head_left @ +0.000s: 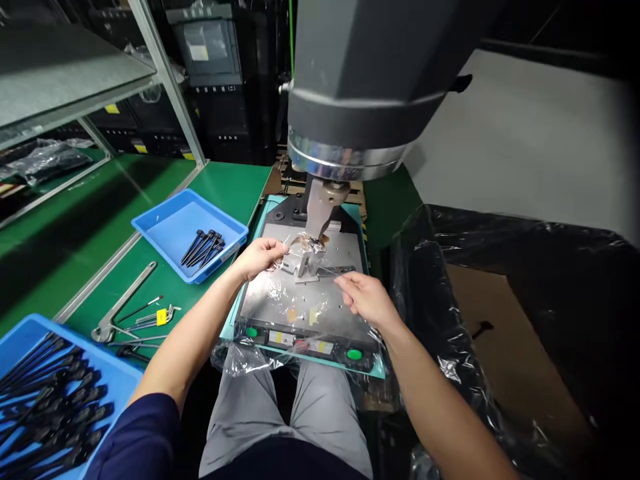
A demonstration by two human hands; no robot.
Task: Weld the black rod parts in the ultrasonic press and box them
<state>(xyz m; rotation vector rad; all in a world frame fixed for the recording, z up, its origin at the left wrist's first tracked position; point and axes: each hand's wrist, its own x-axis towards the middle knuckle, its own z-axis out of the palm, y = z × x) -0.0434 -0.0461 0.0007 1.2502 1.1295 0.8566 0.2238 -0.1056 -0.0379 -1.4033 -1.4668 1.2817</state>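
Observation:
My left hand [263,258] is closed in a pinch beside the fixture, a thin pale edge of clear plastic film [287,240] showing at its fingertips. Across from it, my right hand [367,295] pinches a thin see-through strand, which looks like part of the same film. Between both hands a small metal fixture [306,268] stands on the machine's metal plate [280,300]. Right above the fixture is the tip of the press's metal horn [319,207]; brownish, shiny film is bunched around that tip. Whether a part sits in the fixture is hidden.
A blue tray [165,215] with several black stemmed parts lies left. Another blue tray [117,393] holds many more. Between them are an adjustable wrench [127,300] and hex keys [147,321]. Green buttons [355,355] sit on the machine's front. At right stands a plastic-lined box [425,267].

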